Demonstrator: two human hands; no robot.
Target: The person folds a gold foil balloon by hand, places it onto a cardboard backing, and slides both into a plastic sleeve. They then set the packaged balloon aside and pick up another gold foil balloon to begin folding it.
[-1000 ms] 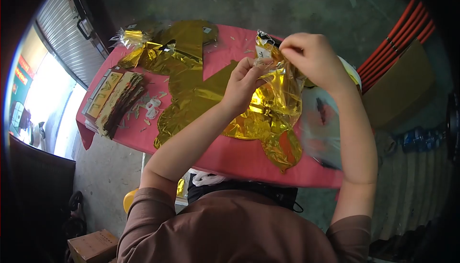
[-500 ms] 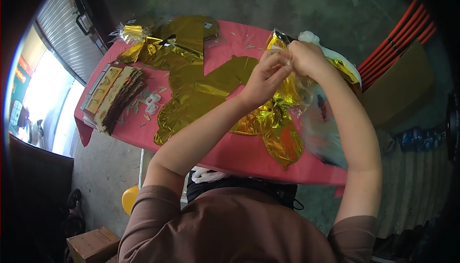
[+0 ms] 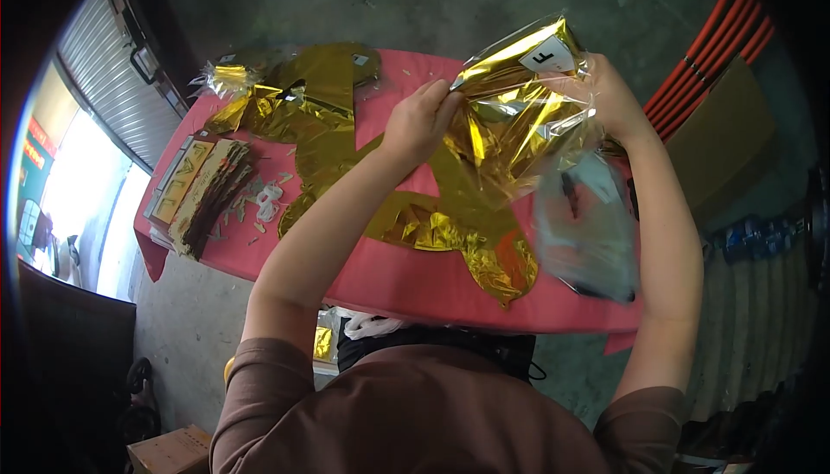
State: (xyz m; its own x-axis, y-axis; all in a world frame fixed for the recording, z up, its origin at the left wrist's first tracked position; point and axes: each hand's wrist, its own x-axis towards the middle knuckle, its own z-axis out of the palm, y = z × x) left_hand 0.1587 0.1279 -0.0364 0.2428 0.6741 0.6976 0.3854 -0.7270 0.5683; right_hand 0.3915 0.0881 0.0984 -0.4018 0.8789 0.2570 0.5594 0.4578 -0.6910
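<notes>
A folded gold foil balloon point(image 3: 506, 115), with a white label lettered F point(image 3: 551, 54) and clear plastic around it, is stretched between my two hands above the table. The fingers of my left hand point(image 3: 421, 120) pinch its left edge. My right hand point(image 3: 609, 98) closes on the right side, its fingers partly hidden by the shiny wrap. Under them, flat gold foil balloons point(image 3: 424, 225) lie spread on the pink tablecloth point(image 3: 372, 279). A clear plastic bag point(image 3: 588, 245) rests below my right hand, with a dark thing showing through it.
At the left stand stacked printed card packs point(image 3: 203, 189), with white string point(image 3: 269, 203) and small scraps beside them. More gold foil point(image 3: 259, 111) lies at the back left. Orange-red poles point(image 3: 713, 59) and a cardboard sheet point(image 3: 722, 141) lean to the right. A carton point(image 3: 170, 450) sits on the floor.
My hands have moved apart, the left one going left and down, the right one to the right. The gold balloon between them has been raised and spread, and its F label now shows.
</notes>
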